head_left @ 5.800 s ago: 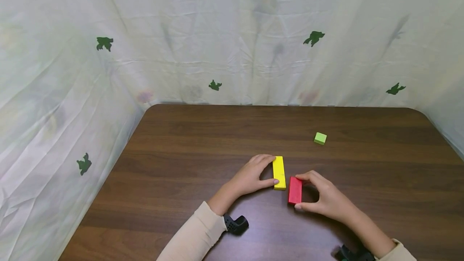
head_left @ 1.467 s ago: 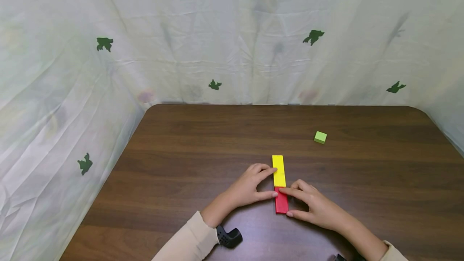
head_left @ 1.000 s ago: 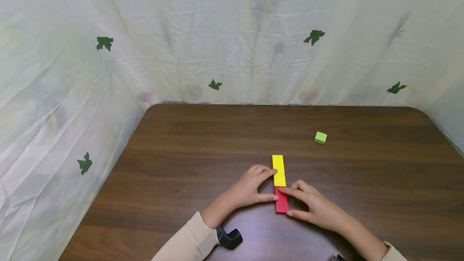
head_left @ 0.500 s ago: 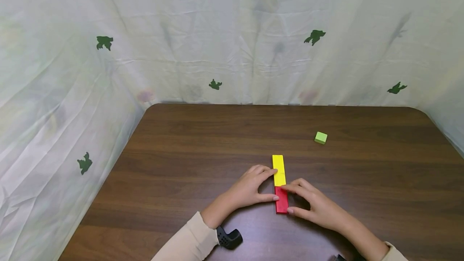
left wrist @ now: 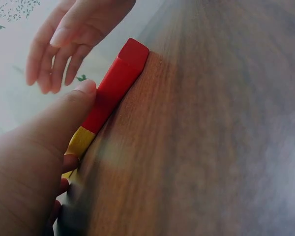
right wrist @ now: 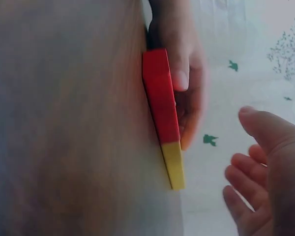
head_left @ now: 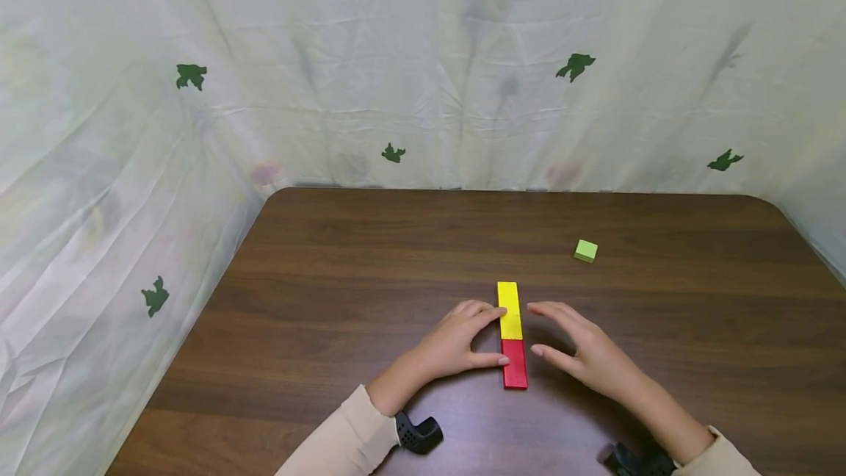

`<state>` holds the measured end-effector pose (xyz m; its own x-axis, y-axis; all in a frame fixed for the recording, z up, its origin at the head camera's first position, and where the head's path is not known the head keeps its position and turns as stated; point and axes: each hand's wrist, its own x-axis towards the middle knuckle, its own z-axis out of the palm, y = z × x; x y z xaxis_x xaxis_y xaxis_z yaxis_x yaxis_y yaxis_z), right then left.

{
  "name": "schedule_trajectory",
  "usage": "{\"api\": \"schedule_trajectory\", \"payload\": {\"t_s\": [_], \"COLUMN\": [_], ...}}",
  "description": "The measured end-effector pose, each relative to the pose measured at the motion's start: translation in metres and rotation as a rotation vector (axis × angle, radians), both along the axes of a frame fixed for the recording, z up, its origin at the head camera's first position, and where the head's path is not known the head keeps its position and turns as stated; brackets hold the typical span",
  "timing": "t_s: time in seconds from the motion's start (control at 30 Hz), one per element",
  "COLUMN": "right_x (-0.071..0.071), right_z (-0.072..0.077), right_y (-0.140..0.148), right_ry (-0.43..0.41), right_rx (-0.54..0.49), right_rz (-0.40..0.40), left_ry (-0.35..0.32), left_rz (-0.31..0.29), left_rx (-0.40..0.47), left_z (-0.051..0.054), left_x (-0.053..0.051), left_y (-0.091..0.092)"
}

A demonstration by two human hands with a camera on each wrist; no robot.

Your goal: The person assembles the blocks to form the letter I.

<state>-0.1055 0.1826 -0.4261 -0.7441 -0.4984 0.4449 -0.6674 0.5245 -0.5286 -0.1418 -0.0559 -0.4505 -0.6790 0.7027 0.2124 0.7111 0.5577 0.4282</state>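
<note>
Red block (head_left: pixel 516 377): lies flat on the desk (head_left: pixel 330 263), at the end of the bar nearer the person, between the two hands.
Yellow block (head_left: pixel 511 323): flat too, set end to end with the red one on its far side; from where I stand there's no gap at the join.
Long axis: the pair reads as one straight bar pointing away from the person, its far end leaning very slightly left.
Left hand (head_left: pixel 456 340): the nearer to the bar, along its left side; a fingertip touches yellow's edge, the thumb tip touches red's. The fingers are loosely spread, not wrapped round anything; how hard they press I can't tell.
Right hand (head_left: pixel 591 351): just beside the bar's right side, level with yellow and the join, touching neither block; thumb and fingers parted, nothing held.
Green block (head_left: pixel 585 250): small, lying beyond the bar and to its right, well apart from it. It sits nearly straight ahead of the right hand, clearly nearer that one than the left.
Backdrop: pale cloth (head_left: pixel 423 57) with green bird shapes hangs behind the far edge.
</note>
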Motion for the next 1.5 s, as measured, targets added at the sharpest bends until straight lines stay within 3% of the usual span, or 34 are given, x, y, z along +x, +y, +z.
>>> {"api": "schedule_trajectory", "payload": {"t_s": [0.5, 0.77, 0.97, 1.5], "right_x": [-0.038, -0.056, -0.070, -0.088], "right_z": [0.004, 0.000, -0.004, -0.014], "right_y": [0.019, 0.030, 0.038, 0.060], "right_ry": [0.143, 0.159, 0.190, 0.022], "right_rx": [-0.044, -0.074, -0.132, -0.162], "right_rz": [-0.184, -0.299, -0.328, -0.425], "left_ry": [-0.001, -0.013, -0.018, -0.027], "left_rz": [0.008, 0.010, 0.008, 0.018], "left_rx": [-0.004, -0.009, -0.005, -0.011], "left_z": [-0.001, 0.000, 0.000, 0.000], "left_x": [0.000, 0.000, 0.001, 0.001], "left_y": [0.000, 0.000, 0.000, 0.000]}}
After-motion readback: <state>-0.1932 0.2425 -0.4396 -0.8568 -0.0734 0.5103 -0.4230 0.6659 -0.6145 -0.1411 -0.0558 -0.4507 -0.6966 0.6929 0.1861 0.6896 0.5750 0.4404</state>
